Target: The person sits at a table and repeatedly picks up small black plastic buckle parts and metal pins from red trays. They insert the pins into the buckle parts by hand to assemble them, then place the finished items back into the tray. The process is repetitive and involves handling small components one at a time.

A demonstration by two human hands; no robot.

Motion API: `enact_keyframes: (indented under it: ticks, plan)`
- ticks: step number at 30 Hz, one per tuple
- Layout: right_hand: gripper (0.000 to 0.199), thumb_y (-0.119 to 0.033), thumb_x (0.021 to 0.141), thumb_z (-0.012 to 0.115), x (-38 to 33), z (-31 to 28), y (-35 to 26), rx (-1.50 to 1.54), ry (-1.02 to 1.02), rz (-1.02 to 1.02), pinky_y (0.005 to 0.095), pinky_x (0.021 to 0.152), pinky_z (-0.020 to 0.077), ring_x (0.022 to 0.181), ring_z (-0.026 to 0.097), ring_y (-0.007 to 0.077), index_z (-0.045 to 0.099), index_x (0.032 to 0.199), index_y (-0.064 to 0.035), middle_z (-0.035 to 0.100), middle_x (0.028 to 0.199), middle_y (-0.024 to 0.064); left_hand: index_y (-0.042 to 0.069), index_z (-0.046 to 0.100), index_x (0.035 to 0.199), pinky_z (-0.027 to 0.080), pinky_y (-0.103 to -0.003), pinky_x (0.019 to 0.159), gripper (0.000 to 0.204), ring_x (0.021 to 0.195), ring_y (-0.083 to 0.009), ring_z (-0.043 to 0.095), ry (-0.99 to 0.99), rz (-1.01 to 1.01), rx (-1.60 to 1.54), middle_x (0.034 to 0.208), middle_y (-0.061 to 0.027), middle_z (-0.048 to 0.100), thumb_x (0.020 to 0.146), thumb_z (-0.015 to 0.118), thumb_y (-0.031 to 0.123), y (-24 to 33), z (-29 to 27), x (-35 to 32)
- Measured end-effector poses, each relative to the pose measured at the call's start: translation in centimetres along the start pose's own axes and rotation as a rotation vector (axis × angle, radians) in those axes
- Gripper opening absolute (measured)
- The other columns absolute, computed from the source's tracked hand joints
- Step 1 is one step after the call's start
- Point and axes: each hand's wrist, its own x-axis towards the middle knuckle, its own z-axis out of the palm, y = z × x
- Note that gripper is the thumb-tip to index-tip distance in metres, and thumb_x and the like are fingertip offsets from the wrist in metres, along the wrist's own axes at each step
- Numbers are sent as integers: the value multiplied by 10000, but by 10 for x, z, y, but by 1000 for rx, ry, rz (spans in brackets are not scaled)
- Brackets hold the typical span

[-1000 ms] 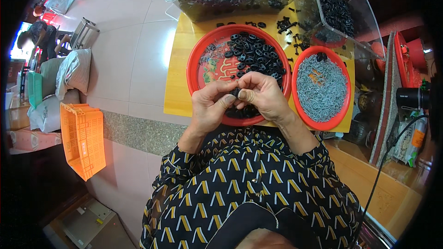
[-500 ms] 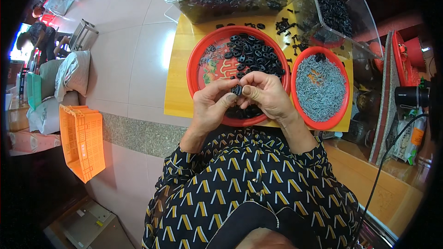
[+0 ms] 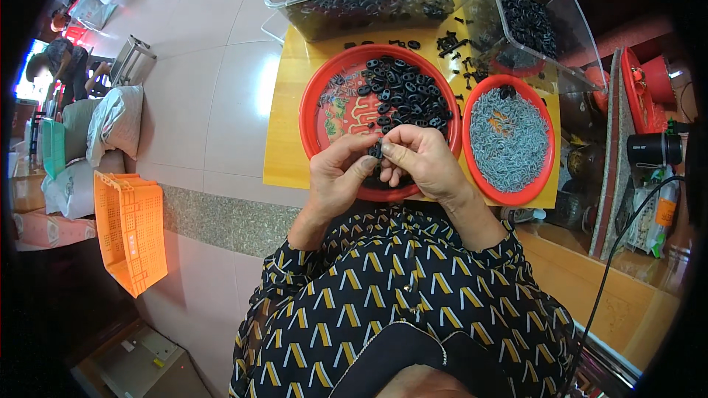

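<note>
Over the near part of a round red tray (image 3: pixel 307 107), my two hands meet. Between thumb and fingertips, my left hand (image 3: pixel 333 177) pinches a small black oval part (image 3: pixel 375 150). My right hand (image 3: pixel 429 166) is closed at the same part, thumb and forefinger pressed together on its right side; any small screw between them is hidden. Inside the tray lie many black two-hole oval parts (image 3: pixel 417 96) and, at the left, loose silver screws (image 3: pixel 341 91). To the right, a red oval tray (image 3: pixel 552 149) is filled with silver screws (image 3: pixel 509 144).
Two clear plastic boxes, one at the back (image 3: pixel 383 9) and one at the back right (image 3: pixel 568 37), hold black parts. Black pieces (image 3: pixel 450 44) lie scattered on the yellow tabletop (image 3: pixel 284 155). An orange crate (image 3: pixel 133 228) stands left on the floor. A person (image 3: pixel 66 63) bends far left.
Both hands have come slightly nearer to me. My right hand's fingers have curled lower beside the black part, which stays pinched in my left hand. The view has shifted a little.
</note>
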Motion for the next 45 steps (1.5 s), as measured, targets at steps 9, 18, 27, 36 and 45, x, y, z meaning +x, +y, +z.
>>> enact_keyframes:
  ticks: [9,18,27,36,45]
  plan:
    - [181,-116,852,450,0,-89,-102,226,374,-534,213,576,469,675,567,143,548,840,36,583,731,107,-45,529,1028,426,-211,664,270,747,-103,524,228,192,480,835,-55,542,760,557,-64,13,-37,-7]
    - [122,-102,821,528,6,-26,-36,-300,376,-183,207,541,450,633,553,89,570,863,4,568,745,34,-7,575,816,428,-343,609,195,683,-278,521,80,179,1059,772,-141,511,638,643,34,29,-52,4]
    - [99,-65,729,575,14,-20,-24,-1018,448,-471,365,613,432,692,550,307,564,783,18,563,750,152,-6,591,784,427,-365,675,259,799,-310,495,-7,87,1397,830,-145,499,546,668,62,48,-40,16]
    - [70,-59,701,574,21,-24,-17,-1298,296,-561,383,696,412,774,512,304,573,763,-27,553,763,133,44,603,698,457,-346,642,90,746,-272,559,-427,73,1649,738,-115,572,614,592,73,43,-40,47]
    - [69,-56,658,597,18,-9,-11,-1364,28,-640,359,700,401,772,479,264,555,710,-41,491,739,92,44,594,706,456,-342,645,64,737,-260,560,-381,143,1567,710,-111,571,666,588,94,32,-48,47]
